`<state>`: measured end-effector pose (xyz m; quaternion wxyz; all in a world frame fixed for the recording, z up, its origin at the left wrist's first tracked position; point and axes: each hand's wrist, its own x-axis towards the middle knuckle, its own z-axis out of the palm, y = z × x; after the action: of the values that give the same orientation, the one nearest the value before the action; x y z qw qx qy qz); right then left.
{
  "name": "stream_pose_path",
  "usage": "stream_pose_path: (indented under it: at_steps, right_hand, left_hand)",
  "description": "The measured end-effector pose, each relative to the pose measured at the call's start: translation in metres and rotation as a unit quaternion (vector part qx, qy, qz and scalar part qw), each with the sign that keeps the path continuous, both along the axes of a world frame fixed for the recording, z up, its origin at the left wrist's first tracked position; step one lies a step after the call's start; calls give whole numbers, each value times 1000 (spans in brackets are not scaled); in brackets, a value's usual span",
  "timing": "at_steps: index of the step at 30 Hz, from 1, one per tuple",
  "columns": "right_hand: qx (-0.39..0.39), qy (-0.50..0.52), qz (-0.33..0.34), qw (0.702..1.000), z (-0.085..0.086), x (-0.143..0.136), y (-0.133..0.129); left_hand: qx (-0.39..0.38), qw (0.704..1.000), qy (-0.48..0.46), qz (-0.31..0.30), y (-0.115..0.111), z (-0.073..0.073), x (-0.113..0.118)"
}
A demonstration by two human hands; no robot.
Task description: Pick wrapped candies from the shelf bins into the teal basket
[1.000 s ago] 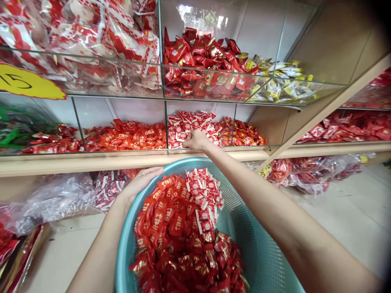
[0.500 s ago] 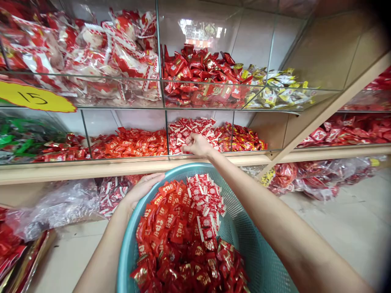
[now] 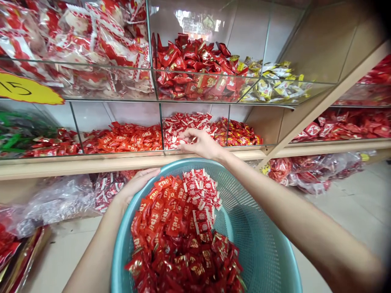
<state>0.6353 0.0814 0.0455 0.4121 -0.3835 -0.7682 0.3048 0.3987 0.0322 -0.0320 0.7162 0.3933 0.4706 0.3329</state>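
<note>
My left hand (image 3: 139, 185) grips the rim of a round teal plastic basket (image 3: 118, 240) at its far left side. Inside the basket lie orange-red wrapped candies (image 3: 161, 207), red-and-white wrapped candies (image 3: 201, 189) and dark red candies with gold print (image 3: 189, 264). Beyond the rim, my right hand (image 3: 200, 142) is at the front of a lower shelf compartment filled with small red-and-white candies (image 3: 186, 121). Its thumb and forefinger pinch together, with a small whitish bit of wrapper at the tips; most of that piece is hidden.
Glass dividers (image 3: 161, 126) split the wooden shelf (image 3: 61, 167) into bins. Above are larger red packets (image 3: 195, 65), yellow-and-white candies (image 3: 275, 83) and bagged red-and-white goods (image 3: 85, 44). A yellow price tag (image 3: 30, 89) hangs left. Plastic bags (image 3: 67, 199) lie below, on the tiled floor.
The view has shifted slightly, so the shelves sit higher and further left. My right hand's fingers have stretched a little from a tighter curl. My left hand stays on the rim.
</note>
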Motion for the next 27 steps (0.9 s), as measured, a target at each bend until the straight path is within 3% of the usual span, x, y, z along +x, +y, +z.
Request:
stream_pose_path:
  at_steps: [4, 9, 13, 27]
  right_hand:
    - [71, -111, 14, 991, -2, 34, -45]
    - [73, -281, 0, 957, -33, 69, -79]
    - [63, -337, -13, 939, -47, 77, -88]
    - [90, -408, -37, 908, -51, 69, -93]
  left_hand:
    - [20, 1000, 1, -1, 0, -2, -1]
    - [36, 999, 13, -4, 0, -1, 0]
    - [46, 999, 25, 0, 0, -1, 1]
    - [52, 999, -11, -3, 0, 1, 1]
